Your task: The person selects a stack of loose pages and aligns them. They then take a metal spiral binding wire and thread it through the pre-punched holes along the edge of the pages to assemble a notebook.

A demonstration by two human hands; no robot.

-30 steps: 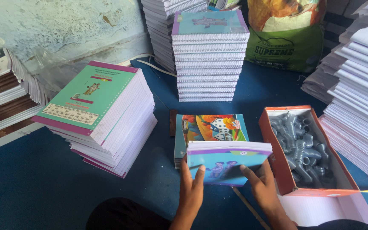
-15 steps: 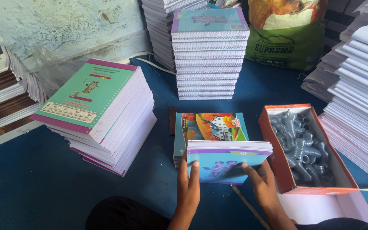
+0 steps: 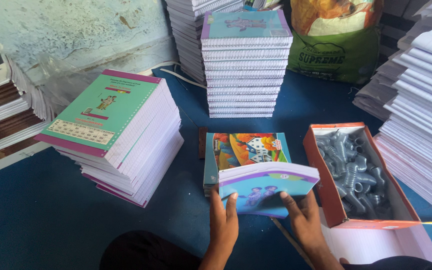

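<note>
Blue cloth or mat (image 3: 36, 220) covered the floor where you sat, and all the things lay on it. You held a thin stack of notebooks with a blue cover (image 3: 263, 187) in both hands, low in the middle of the view and just in front of you. Your left hand (image 3: 224, 220) gripped its near left corner, with the fingers lying close together on the cover. Your right hand (image 3: 303, 222) held the near right edge, with the fingers a little spread on the cover; the thumb I could not see clearly. This stack was tilted, its far edge raised, and it rested partly on a low pile with a colourful house picture on top (image 3: 246, 150).

Just to the right of your hands stood an open orange cardboard box (image 3: 321, 165), full of grey plastic pipe fittings (image 3: 353, 172). Under the box lay a white sheet of ruled paper (image 3: 376, 245).

To the left there was a big leaning stack of notebooks with a green cover and pink edge (image 3: 111, 120). Behind the low pile, farther from you, a tall straight stack with a light blue cover (image 3: 246, 65) stood. A green and orange sack (image 3: 336, 40) leaned at the back right. More white stacks of pages (image 3: 426, 110) filled the right side, and at the far left some brown and white bundles (image 3: 1, 115) lay near the wall.
</note>
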